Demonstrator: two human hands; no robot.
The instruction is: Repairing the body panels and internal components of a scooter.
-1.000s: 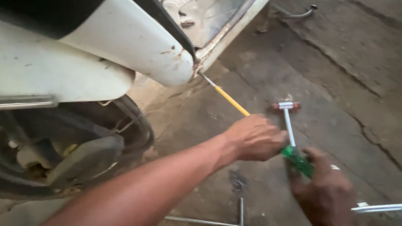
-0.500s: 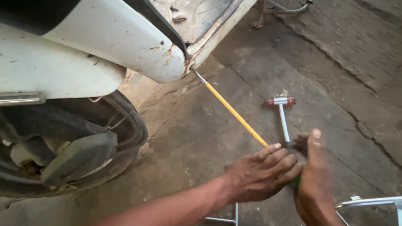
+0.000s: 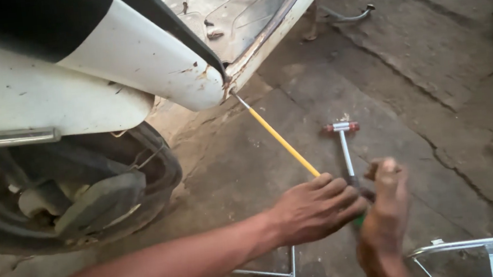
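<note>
A long yellow-shafted tool (image 3: pixel 279 141) runs from the lower edge of the white scooter body (image 3: pixel 151 69) down to my left hand (image 3: pixel 318 206), which is closed over its near end. A small hammer (image 3: pixel 343 142) with a red-tipped head, thin metal shaft and green grip lies pointing away from me. Its grip end sits between my two hands. My right hand (image 3: pixel 383 209), blurred, is closed around that green grip, right beside my left fingers.
The scooter's rear wheel (image 3: pixel 79 195) fills the left side. A T-shaped metal wrench (image 3: pixel 290 268) lies on the cracked concrete under my left wrist. A chrome frame (image 3: pixel 476 246) sits at the bottom right, a bent metal piece (image 3: pixel 348 15) at the top.
My left hand has slid down the yellow shaft towards me and now sits against my right hand. The hammer's grip is more covered by both hands.
</note>
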